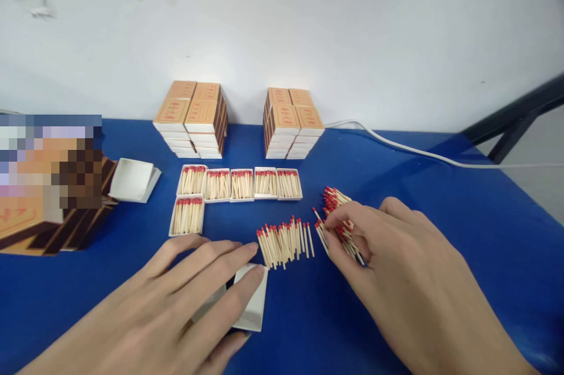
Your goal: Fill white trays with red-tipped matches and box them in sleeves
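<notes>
My left hand (189, 293) lies with its fingers stretched out over a small white matchbox tray (253, 304), and its fingertips reach the left end of a loose row of red-headed matches (284, 240). Part of the tray, and something pale under the fingers, are hidden by this hand. At the right, my right hand (392, 263) bends over a heap of matches (337, 198). Its thumb and index finger pinch matches (319, 225) at the heap's left side; how many is hidden.
Several trays filled with matches (242, 185) stand in a row behind. Two stacks of closed matchboxes (202, 119) (293, 122) stand by the wall. White trays (132, 180) and more boxes (88, 228), partly blurred, lie left. A white cable (396, 143) crosses the blue table (440, 198).
</notes>
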`<state>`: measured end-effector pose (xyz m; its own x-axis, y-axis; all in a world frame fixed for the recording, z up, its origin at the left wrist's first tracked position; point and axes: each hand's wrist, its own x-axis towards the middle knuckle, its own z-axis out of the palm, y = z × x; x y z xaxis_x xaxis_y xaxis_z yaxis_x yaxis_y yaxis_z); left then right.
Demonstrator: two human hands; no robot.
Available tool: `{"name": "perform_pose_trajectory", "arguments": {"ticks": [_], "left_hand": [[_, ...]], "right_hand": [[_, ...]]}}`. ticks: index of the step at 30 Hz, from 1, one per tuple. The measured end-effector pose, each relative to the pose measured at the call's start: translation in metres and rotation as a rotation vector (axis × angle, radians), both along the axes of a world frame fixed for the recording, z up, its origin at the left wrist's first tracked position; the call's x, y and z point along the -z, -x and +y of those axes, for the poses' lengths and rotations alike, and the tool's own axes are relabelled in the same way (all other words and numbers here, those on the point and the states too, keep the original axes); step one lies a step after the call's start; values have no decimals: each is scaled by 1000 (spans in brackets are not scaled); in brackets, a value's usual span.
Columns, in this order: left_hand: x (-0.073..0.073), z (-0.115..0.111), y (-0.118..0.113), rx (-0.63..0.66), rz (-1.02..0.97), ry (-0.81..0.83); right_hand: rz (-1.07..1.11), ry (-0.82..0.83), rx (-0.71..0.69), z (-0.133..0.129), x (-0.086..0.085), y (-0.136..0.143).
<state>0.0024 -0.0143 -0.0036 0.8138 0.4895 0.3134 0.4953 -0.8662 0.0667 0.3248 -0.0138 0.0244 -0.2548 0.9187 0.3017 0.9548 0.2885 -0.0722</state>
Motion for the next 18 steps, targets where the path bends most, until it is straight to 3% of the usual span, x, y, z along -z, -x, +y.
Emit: {"name": "perform_pose_trajectory", "arguments": {"ticks": [18], "left_hand": [[0,1,-1,-25,-42,44]], "right_hand": [[-1,-58,30,-2,2,5]]}}
